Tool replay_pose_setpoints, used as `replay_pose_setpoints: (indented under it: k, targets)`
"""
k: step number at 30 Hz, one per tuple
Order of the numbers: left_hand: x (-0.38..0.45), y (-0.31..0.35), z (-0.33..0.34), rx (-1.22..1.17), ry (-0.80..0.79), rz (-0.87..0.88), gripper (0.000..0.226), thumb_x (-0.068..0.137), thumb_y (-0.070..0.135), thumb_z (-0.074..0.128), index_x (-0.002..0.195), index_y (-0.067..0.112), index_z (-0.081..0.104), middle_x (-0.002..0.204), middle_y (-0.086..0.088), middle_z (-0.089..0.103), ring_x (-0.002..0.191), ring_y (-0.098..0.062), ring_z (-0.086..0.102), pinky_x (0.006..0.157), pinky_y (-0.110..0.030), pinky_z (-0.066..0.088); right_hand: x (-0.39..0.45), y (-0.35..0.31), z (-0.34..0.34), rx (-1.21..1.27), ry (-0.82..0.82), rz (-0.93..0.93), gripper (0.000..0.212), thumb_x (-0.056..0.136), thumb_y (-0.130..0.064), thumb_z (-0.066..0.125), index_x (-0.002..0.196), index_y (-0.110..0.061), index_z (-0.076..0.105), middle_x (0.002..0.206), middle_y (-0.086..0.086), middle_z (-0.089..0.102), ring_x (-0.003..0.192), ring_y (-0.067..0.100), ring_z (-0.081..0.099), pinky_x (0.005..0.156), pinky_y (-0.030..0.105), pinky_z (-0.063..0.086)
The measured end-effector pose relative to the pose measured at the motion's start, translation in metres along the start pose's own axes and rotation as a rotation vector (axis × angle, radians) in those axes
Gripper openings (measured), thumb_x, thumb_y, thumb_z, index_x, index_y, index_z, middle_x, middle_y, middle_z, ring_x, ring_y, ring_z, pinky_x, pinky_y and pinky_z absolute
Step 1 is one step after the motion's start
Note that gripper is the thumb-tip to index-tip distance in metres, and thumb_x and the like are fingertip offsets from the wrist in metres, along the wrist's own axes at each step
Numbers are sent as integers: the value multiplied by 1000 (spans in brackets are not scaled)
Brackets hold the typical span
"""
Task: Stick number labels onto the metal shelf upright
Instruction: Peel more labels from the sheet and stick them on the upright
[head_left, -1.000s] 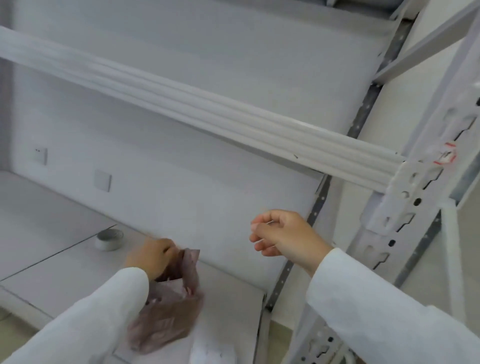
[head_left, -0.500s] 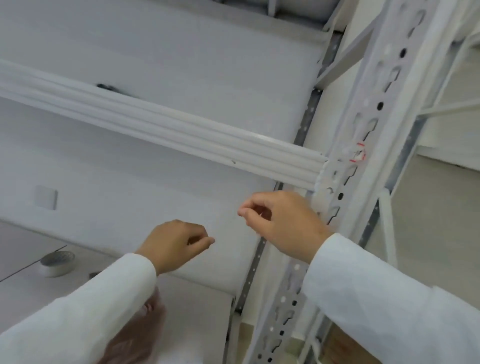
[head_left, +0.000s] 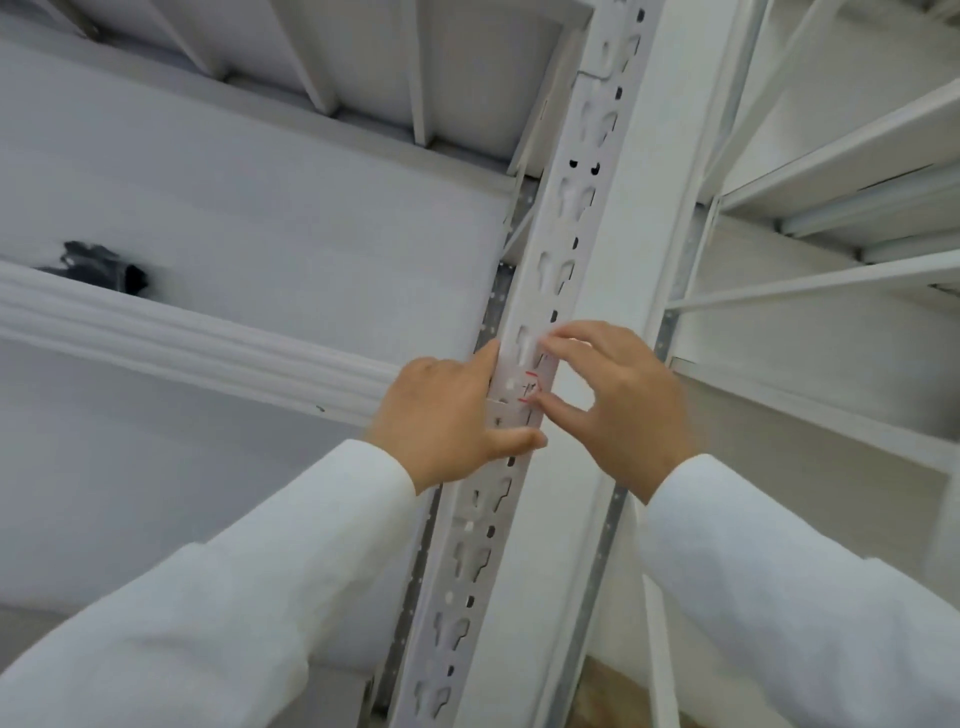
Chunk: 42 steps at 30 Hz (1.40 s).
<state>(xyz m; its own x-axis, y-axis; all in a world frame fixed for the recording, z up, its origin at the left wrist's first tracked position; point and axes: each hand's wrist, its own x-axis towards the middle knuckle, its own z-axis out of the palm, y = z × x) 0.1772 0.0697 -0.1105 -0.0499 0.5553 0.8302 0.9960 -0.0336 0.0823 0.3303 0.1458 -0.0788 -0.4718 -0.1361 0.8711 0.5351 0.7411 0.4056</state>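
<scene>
The white metal shelf upright (head_left: 566, 218), punched with keyhole slots, runs up the middle of the view. A small label with red marks (head_left: 529, 387) sits on its front face. My left hand (head_left: 447, 415) grips the upright from the left, with its thumb across the front just below the label and its index finger along the left edge. My right hand (head_left: 618, 400) comes from the right with fingers spread. Its index fingertip touches the face just above the label, on a pale blurred patch. Its thumb tip touches the label's lower right corner.
A white shelf beam (head_left: 197, 343) joins the upright from the left at hand height. A dark object (head_left: 104, 270) lies on that shelf behind the beam. More white shelving (head_left: 841, 171) stands to the right. The upper shelf's underside (head_left: 363, 62) is overhead.
My view has tilted up and right. Both hands rose from near the lower shelf to the upright. The left hand now grips it and the right hand's fingertips touch the label area.
</scene>
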Motion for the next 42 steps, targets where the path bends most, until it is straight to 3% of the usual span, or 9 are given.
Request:
replay_pose_setpoints:
  k: [2,6,11,14,20,28,36,40,42]
  targets:
    - [-2,-4,8,21,10,9,64,65,73,45,109,25,44,77,6,60,74,-18,55,84,-32,41,1,-2,3,-17,-9,-44,31,75,-31,68,101,-13,69,105,0,66,96,21,61,70,32,55]
    - [0,-9,14,-15,57,9,77,59,78,35,116,29,46,80,8,63,77,-17,56,82,-27,35,4,0,3,-77,25,-148,25,74,-27,68,94,-12,71,97,2,69,90,23,65,64,34,56]
    - [-1,-8,21,0,147,1,63,63,76,33,100,27,49,72,9,61,69,-14,55,81,-26,36,5,1,6,-191,83,-311,12,73,-21,66,79,-11,72,79,1,68,78,22,66,59,31,52]
    - [0,-8,23,10,150,-2,67,62,77,30,102,27,48,73,9,61,70,-15,55,81,-26,35,7,4,6,-200,76,-355,10,76,-20,65,75,-12,70,76,1,66,76,21,65,57,31,51]
    - [-1,-6,19,-1,127,3,65,64,76,38,103,25,49,74,9,60,72,-15,55,80,-26,34,17,4,3,-156,36,-362,15,75,-26,67,66,-14,67,70,-1,63,72,21,63,49,30,49]
    - [-2,-4,20,12,152,-14,62,66,76,39,95,23,49,71,9,58,68,-15,53,80,-27,36,17,-1,3,-149,39,-319,13,70,-19,68,61,-15,60,67,-1,60,70,21,61,45,24,42]
    - [-3,-1,17,8,148,-37,60,67,74,39,95,22,49,72,9,57,69,-15,51,81,-26,35,18,-5,8,-210,75,-328,16,73,-16,59,58,-12,55,61,1,54,62,21,57,43,26,41]
    - [-4,-1,16,-7,119,-43,61,69,73,43,100,22,50,76,8,59,74,-15,53,83,-26,35,23,-7,10,-203,110,-327,21,76,-12,52,55,-12,50,57,1,49,54,20,50,41,24,32]
    - [-4,-2,16,-20,110,-41,61,70,73,45,104,23,50,82,8,62,78,-15,55,86,-26,34,23,-3,9,-174,88,-322,23,80,-12,52,56,-12,51,58,1,50,56,20,50,38,25,36]
